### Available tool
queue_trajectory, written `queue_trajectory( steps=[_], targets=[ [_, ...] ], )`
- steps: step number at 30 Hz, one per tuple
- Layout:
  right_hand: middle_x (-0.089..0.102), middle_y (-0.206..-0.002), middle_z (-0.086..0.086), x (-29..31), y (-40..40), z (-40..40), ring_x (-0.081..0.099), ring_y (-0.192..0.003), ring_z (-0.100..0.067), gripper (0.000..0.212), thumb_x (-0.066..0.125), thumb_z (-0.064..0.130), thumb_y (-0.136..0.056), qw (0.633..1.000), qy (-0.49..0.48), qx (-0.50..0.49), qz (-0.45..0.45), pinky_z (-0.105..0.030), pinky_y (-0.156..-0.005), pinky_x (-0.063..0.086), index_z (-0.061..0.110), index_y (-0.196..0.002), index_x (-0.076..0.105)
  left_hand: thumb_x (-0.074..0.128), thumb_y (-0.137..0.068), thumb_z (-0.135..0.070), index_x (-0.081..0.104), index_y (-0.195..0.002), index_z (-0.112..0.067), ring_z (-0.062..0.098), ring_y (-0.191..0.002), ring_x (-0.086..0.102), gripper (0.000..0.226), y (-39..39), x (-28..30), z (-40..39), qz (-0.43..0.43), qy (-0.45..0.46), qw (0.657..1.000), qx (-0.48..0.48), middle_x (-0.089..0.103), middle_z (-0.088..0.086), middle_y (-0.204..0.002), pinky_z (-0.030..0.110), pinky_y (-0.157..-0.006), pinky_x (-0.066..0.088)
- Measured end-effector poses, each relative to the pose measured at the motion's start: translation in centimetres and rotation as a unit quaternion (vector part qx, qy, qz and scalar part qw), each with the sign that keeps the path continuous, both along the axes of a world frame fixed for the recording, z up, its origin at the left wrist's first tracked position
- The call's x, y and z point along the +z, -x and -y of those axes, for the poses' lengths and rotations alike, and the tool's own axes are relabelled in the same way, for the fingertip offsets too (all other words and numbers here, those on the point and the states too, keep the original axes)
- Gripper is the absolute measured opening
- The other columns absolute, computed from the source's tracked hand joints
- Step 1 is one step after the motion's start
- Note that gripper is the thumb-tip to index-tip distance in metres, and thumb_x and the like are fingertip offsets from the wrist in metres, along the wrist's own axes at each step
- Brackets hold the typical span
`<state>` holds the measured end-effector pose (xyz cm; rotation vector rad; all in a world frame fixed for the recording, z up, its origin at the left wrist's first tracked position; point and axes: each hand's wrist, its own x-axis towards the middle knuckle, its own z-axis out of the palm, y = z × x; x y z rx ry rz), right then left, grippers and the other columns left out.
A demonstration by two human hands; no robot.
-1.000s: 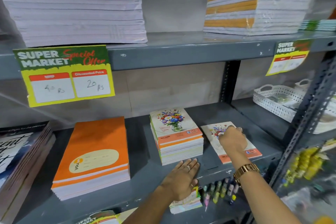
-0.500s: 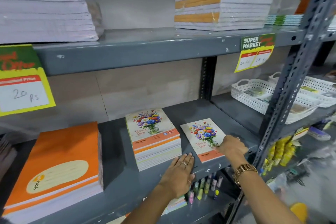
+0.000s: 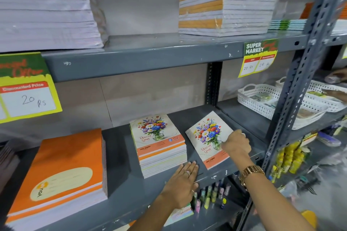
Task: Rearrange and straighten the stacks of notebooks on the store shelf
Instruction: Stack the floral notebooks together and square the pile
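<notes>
On the grey middle shelf stands a stack of flower-cover notebooks. To its right a single flower-cover notebook is tilted up off the shelf, and my right hand grips its right edge. My left hand rests flat, fingers together, on the shelf's front edge just below the flower stack. A larger stack of orange notebooks lies at the left of the same shelf.
The upper shelf carries a tall white paper stack and a wrapped orange-and-white notebook pile. Price signs hang from its edge. White baskets sit at the right behind a slotted upright. Markers stand below.
My right hand has lifted and turned the single flower notebook, which lay flat on the shelf before. The view swung right. My left hand stays on the shelf edge.
</notes>
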<state>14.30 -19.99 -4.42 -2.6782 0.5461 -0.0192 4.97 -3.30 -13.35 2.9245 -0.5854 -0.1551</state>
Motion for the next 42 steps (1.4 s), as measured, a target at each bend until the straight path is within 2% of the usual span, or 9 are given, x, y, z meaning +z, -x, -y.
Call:
queue_trajectory(
  steps=[10,15,20,24,26,34,37,40,42],
  targets=[
    [0.059,-0.116,-0.022,6.6,3.8,-3.5,0.056,-0.109,-0.038,0.032,0.059,0.012,-0.086,0.973,0.035,0.071,0.216,-0.041,-0.081,0.049,-0.003,-0.111,0.044,0.024,-0.101,-0.022,-0.001,-0.147,-0.010,0.018,-0.146,-0.008,0.054,2.1,0.3,-2.5,-0.014,0.029,0.999,0.008,-0.006,0.006,-0.158,0.026,-0.114,-0.011],
    [0.059,-0.113,-0.027,9.3,4.9,-5.8,0.057,-0.104,-0.042,0.025,0.050,0.007,-0.090,0.951,-0.056,0.060,0.298,-0.042,-0.078,0.045,-0.005,-0.112,0.045,0.025,-0.100,-0.021,-0.001,-0.147,-0.010,0.018,-0.146,-0.007,0.054,3.2,0.3,-4.1,-0.015,0.021,1.000,0.005,-0.005,0.006,-0.158,0.028,-0.117,-0.008],
    [0.059,-0.119,-0.027,8.8,3.6,-8.6,0.056,-0.109,-0.042,0.031,0.046,0.017,-0.095,0.938,-0.253,0.032,0.234,-0.039,-0.086,0.044,-0.005,-0.116,0.050,0.027,-0.099,-0.020,0.001,-0.147,-0.012,0.019,-0.146,-0.004,0.055,4.3,0.2,-5.8,-0.019,0.025,0.999,0.011,-0.002,0.005,-0.159,0.029,-0.116,-0.008],
    [0.060,-0.082,-0.015,6.1,1.4,-11.3,0.056,-0.063,-0.030,0.024,0.049,0.019,-0.088,0.917,-0.379,0.039,0.123,-0.033,-0.058,0.043,-0.001,-0.100,0.058,0.028,-0.099,-0.020,0.002,-0.148,-0.013,0.018,-0.146,-0.004,0.056,5.4,0.6,-6.9,-0.024,0.031,0.999,0.021,-0.002,0.002,-0.159,0.033,-0.119,-0.005],
    [0.058,-0.079,-0.015,4.7,0.4,-12.5,0.054,-0.059,-0.028,0.022,0.049,0.018,-0.085,0.915,-0.392,0.043,0.080,-0.035,-0.056,0.043,-0.001,-0.094,0.057,0.029,-0.099,-0.019,0.002,-0.148,-0.013,0.017,-0.146,-0.003,0.056,5.9,0.8,-7.2,-0.023,0.029,0.999,0.027,-0.001,0.002,-0.159,0.032,-0.118,-0.004],
    [0.063,-0.115,-0.019,2.7,1.2,-14.1,0.061,-0.102,-0.035,0.029,0.047,0.012,-0.090,0.971,-0.209,0.119,-0.002,-0.036,-0.083,0.050,0.000,-0.114,0.059,0.028,-0.100,-0.022,0.007,-0.148,-0.015,0.016,-0.146,-0.001,0.053,6.9,1.1,-8.0,-0.019,0.057,0.997,0.038,0.003,0.000,-0.159,0.028,-0.117,-0.005],
    [0.060,-0.123,-0.016,2.7,1.2,-14.3,0.059,-0.109,-0.034,0.031,0.049,0.019,-0.092,0.981,-0.143,0.130,0.000,-0.032,-0.080,0.046,0.005,-0.118,0.057,0.031,-0.099,-0.028,0.026,-0.144,-0.017,0.021,-0.142,0.023,0.046,7.5,1.5,-8.6,0.013,0.075,0.995,0.065,0.025,0.002,-0.155,0.034,-0.118,0.018],
    [0.057,-0.125,-0.016,2.6,1.6,-14.4,0.058,-0.111,-0.032,0.035,0.048,0.024,-0.093,0.989,-0.062,0.132,0.018,-0.034,-0.085,0.048,0.006,-0.122,0.056,0.037,-0.092,-0.032,0.062,-0.109,-0.018,0.019,-0.094,0.067,0.034,7.8,2.0,-9.1,0.167,0.127,0.971,0.117,0.070,0.004,-0.109,0.031,-0.077,0.059],
    [0.057,-0.124,-0.015,2.6,1.9,-14.4,0.058,-0.111,-0.031,0.035,0.048,0.027,-0.093,0.989,-0.009,0.140,0.037,-0.033,-0.084,0.047,0.006,-0.121,0.056,0.042,-0.084,-0.031,0.066,-0.086,-0.021,0.010,-0.064,0.067,0.026,7.7,2.4,-9.4,0.249,0.151,0.948,0.132,0.072,-0.004,-0.077,0.019,-0.050,0.055]
  ],
)
